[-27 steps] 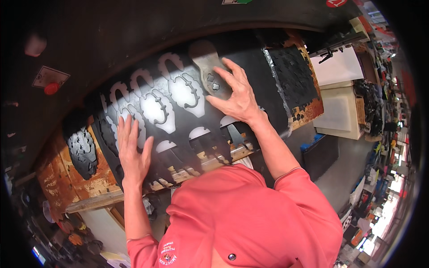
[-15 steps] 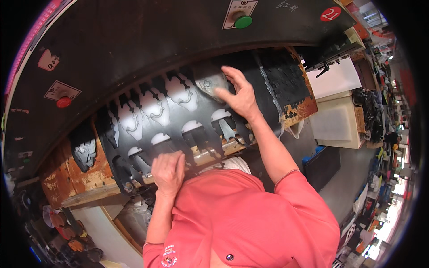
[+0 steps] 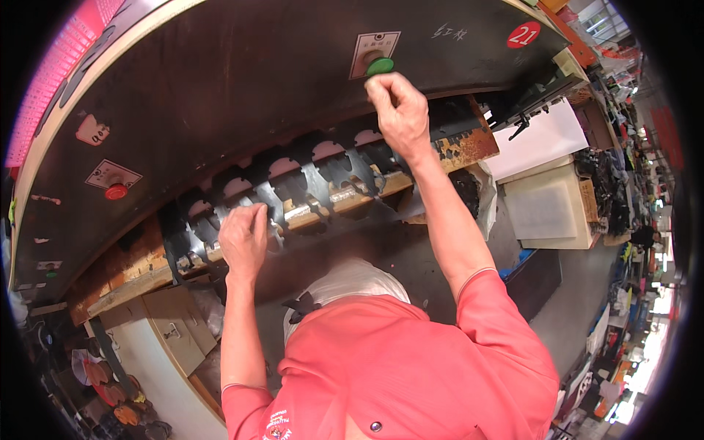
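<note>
My right hand (image 3: 401, 121) is raised to the big black machine panel (image 3: 257, 88), its fingers curled in with nothing visible in them. The fingertips are just below the green push button (image 3: 380, 66); I cannot tell whether they touch it. Lower down, my left hand (image 3: 243, 238) is closed, its fingers pressed together over the front edge of a black sheet (image 3: 304, 176). Whatever may be inside that hand is hidden. Rows of shaped holes have been cut in the sheet, which lies on a worn wooden board (image 3: 143, 257). The panel hides the sheet's far part.
A red push button (image 3: 115, 191) sits at the panel's left. To the right stand a white sheet (image 3: 543, 139) and a pale cabinet (image 3: 543, 198). A brown box (image 3: 176, 326) is at lower left. Shelves crowded with goods line the far right.
My right hand has left the clear plate and metal die on the sheet and risen to the green button. The panel now covers more of the sheet, hiding the die. My left hand stays closed.
</note>
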